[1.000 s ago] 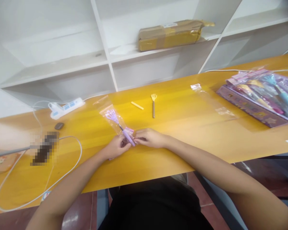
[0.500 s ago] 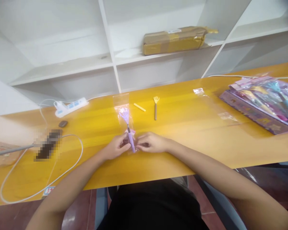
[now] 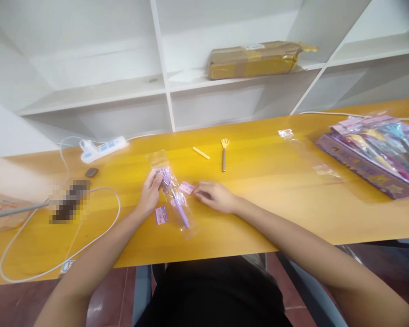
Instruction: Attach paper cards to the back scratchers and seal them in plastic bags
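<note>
A purple scratcher (image 3: 180, 210) with a metal neck lies in a clear plastic bag, slanting down to the right. At the bag's upper part, my left hand (image 3: 151, 190) pinches the plastic by the purple claw end. My right hand (image 3: 213, 195) rests right of the bag, its fingers curled at the edge of a small pink card (image 3: 186, 187). A second small purple card (image 3: 161, 215) lies on the table below my left hand. Farther back are a yellow-clawed scratcher (image 3: 224, 156) with a grey handle and a short yellow stick (image 3: 201, 152).
On the right, a purple box (image 3: 357, 170) carries bagged scratchers. A power strip (image 3: 105, 149), dark small object (image 3: 92, 172), blurred phone-like object and looped white cable occupy the left. Behind, a taped parcel (image 3: 254, 61) sits on a white shelf (image 3: 105, 95).
My left hand has moved up and left to the bag's claw end. The bag has shifted and tilted more. Two small cards now show beside it. The camera view has shifted slightly.
</note>
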`<action>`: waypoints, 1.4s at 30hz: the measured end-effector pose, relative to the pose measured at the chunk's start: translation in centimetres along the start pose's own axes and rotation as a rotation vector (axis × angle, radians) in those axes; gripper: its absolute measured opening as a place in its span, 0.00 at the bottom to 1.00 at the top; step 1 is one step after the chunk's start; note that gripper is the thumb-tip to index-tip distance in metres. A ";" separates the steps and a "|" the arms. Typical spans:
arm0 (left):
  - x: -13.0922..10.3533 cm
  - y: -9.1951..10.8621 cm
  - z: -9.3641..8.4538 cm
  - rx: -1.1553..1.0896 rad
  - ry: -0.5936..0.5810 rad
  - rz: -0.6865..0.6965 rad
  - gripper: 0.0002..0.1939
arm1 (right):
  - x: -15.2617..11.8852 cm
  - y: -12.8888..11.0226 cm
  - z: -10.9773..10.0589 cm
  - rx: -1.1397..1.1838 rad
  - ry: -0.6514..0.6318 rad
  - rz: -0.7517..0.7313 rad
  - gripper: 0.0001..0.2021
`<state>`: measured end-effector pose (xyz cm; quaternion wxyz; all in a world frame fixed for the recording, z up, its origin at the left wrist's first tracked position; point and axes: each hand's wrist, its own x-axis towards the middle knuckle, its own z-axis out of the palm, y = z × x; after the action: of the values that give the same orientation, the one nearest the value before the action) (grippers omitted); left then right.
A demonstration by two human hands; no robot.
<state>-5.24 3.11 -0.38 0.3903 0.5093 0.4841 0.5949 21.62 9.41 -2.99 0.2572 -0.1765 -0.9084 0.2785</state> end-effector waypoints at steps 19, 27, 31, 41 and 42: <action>-1.7 -1.4 1.8 0.205 -0.190 -0.131 0.18 | -0.1 3.5 -1.9 -0.117 0.069 0.214 0.12; -1.6 -1.3 2.0 0.338 -0.217 -0.060 0.19 | 0.0 4.2 -2.3 -0.015 0.106 0.345 0.21; -1.8 -1.5 2.0 0.367 -0.242 -0.068 0.19 | 0.2 3.5 -2.3 -0.026 0.151 0.201 0.07; -1.6 -0.5 2.1 0.493 -0.287 -0.022 0.20 | -0.2 -1.4 -0.3 -0.214 0.145 -0.262 0.15; -1.5 -0.3 2.1 0.496 -0.289 0.001 0.22 | -0.3 -1.8 0.1 -0.270 0.088 -0.305 0.15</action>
<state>-2.93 2.07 -1.02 0.3184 0.6688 0.5542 0.3796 21.45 7.86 -2.14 0.3097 -0.0817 -0.9416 0.1039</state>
